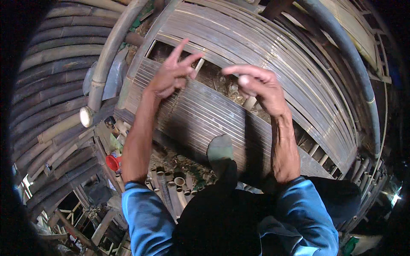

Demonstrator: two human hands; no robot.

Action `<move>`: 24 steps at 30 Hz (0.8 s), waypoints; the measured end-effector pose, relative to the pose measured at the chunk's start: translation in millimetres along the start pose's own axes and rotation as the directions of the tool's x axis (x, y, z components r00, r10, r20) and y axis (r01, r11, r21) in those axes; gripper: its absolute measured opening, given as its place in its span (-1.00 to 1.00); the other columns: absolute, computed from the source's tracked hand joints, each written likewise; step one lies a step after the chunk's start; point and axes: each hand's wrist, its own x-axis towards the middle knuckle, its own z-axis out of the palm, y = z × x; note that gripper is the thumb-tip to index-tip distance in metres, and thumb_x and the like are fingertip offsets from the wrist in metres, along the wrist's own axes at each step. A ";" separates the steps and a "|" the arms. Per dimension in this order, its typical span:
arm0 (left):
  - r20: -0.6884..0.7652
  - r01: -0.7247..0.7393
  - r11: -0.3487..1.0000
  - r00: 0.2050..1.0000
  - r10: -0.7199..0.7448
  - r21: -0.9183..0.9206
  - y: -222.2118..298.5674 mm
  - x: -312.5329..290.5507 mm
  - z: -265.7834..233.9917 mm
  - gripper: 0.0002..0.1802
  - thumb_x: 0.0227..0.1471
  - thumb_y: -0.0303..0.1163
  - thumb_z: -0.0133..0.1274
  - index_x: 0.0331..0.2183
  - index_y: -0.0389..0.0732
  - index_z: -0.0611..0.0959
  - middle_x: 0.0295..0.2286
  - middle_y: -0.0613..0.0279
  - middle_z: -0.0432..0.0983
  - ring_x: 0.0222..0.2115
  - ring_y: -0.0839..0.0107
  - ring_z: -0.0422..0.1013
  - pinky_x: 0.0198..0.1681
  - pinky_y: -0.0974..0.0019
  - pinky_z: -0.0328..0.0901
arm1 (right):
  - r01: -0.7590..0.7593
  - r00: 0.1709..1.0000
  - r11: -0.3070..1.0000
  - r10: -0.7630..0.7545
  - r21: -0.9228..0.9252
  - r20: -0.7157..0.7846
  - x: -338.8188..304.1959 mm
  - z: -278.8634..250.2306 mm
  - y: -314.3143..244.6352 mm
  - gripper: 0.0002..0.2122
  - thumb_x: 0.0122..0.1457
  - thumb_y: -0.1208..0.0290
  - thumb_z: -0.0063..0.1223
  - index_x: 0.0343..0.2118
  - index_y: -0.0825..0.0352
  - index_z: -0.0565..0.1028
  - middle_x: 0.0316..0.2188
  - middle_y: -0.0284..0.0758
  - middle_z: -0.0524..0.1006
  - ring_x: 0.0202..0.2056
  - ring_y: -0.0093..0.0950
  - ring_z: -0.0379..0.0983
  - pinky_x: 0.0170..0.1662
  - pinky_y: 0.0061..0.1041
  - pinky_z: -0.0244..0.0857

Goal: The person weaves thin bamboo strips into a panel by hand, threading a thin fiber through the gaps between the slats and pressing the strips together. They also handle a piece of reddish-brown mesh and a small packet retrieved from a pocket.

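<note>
Both of my hands are raised over a platform of bamboo slats point(222, 25) with a long gap point(213, 77) running across it. My left hand point(171, 79) is over the gap's left part, its index and middle fingers spread and the others loosely bent; nothing is in it. To the right, my right hand point(261, 87) points its index finger leftward, with the thumb apart and the remaining fingers curled; I see nothing held. A nearer slatted panel point(205, 115) lies below the hands, and my foot in a greenish shoe or sock point(220, 148) rests on it.
Thick bamboo poles point(112, 51) frame the platform on the left, and another pole point(350, 55) curves along the right. Cut bamboo tubes point(168, 187) stand near my legs. A red round plastic thing point(112, 162) and a lit lamp point(86, 116) are on the left.
</note>
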 end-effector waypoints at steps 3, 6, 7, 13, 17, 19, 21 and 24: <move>0.034 -0.006 0.967 0.999 -0.003 0.256 -19.9 -5.0 16.4 -0.02 -0.01 -0.54 0.23 0.35 -0.09 0.09 -0.15 0.05 0.57 -0.45 0.55 0.45 -0.51 0.55 0.29 | 0.116 0.986 0.969 -0.087 -0.217 0.143 4.9 19.0 1.3 -0.78 0.26 0.33 0.11 -0.11 0.25 0.65 -0.24 -0.37 0.64 -0.23 -0.53 0.51 -0.08 -0.48 0.38; -0.032 -0.063 0.788 0.994 0.105 0.613 -15.7 -27.2 3.5 -0.30 -0.07 -0.44 0.32 0.15 -0.12 0.50 -0.45 0.29 0.61 -0.48 0.55 0.44 -0.40 0.46 0.36 | 0.104 0.993 0.963 -0.087 -0.250 0.079 8.0 20.8 -9.8 -0.79 0.26 0.30 0.12 -0.16 0.27 0.66 -0.26 -0.37 0.65 -0.22 -0.54 0.51 -0.07 -0.48 0.37; -0.163 -0.029 0.540 0.939 0.304 0.841 -7.7 -42.4 -11.2 -0.46 -0.07 -0.43 0.31 0.01 -0.14 0.59 -0.50 0.28 0.57 -0.50 0.56 0.41 -0.40 0.43 0.35 | 0.089 0.994 0.957 -0.101 -0.275 -0.031 10.2 17.1 -12.1 -0.79 0.26 0.28 0.12 -0.19 0.28 0.67 -0.28 -0.37 0.65 -0.23 -0.56 0.50 -0.08 -0.50 0.36; -0.481 0.427 0.223 0.756 0.443 0.876 57.5 -181.4 -44.2 -0.77 -0.01 -0.37 0.26 -0.51 -0.30 0.59 -0.69 0.37 0.18 -0.60 0.55 0.10 -0.53 0.39 0.10 | -0.120 0.876 0.736 -0.237 -0.666 -0.420 29.2 -56.1 17.9 -0.73 0.24 0.26 0.01 -0.29 0.33 0.68 -0.61 -0.34 0.53 -0.54 -0.58 0.30 -0.41 -0.46 0.24; -0.607 0.505 0.341 0.705 0.367 0.793 59.0 -352.7 -88.9 -0.54 0.01 -0.35 0.25 -0.72 -0.25 0.36 -0.66 0.42 0.24 -0.56 0.60 0.16 -0.49 0.41 0.05 | -0.197 0.827 0.713 -0.248 -0.673 -0.505 50.5 -80.9 42.0 -0.70 0.28 0.23 -0.02 -0.31 0.36 0.66 -0.58 -0.40 0.50 -0.48 -0.64 0.30 -0.34 -0.53 0.26; -0.758 0.382 0.779 0.628 0.176 0.498 49.6 -445.3 -105.5 -0.67 0.10 -0.26 0.19 -0.54 -0.22 0.47 -0.61 0.40 0.31 -0.57 0.52 0.19 -0.49 0.33 0.08 | -0.162 0.867 0.697 -0.237 -0.699 -0.438 55.9 -82.7 42.7 -0.69 0.28 0.21 0.01 -0.26 0.37 0.65 -0.53 -0.36 0.56 -0.44 -0.62 0.37 -0.29 -0.54 0.30; -0.885 0.061 0.998 0.465 -0.016 0.014 1.3 -564.7 -143.0 -0.73 0.13 -0.24 0.15 -0.33 -0.24 0.50 -0.49 0.32 0.38 -0.48 0.43 0.27 -0.38 0.24 0.17 | -0.039 0.916 0.673 -0.271 -0.739 -0.295 63.1 -67.9 47.2 -0.70 0.27 0.20 0.06 -0.17 0.36 0.63 -0.43 -0.33 0.60 -0.36 -0.59 0.43 -0.23 -0.51 0.34; -0.995 0.014 1.000 0.102 -0.023 -0.021 3.6 -765.2 -160.5 -0.49 0.15 -0.22 0.09 0.05 -0.33 0.51 -0.23 0.10 0.55 -0.18 0.24 0.48 -0.05 0.14 0.38 | 0.101 0.923 0.681 -0.336 -0.725 -0.188 77.2 -39.8 76.4 -0.64 0.19 0.12 0.14 -0.10 0.29 0.61 -0.25 -0.04 0.63 -0.20 -0.29 0.58 -0.03 -0.33 0.38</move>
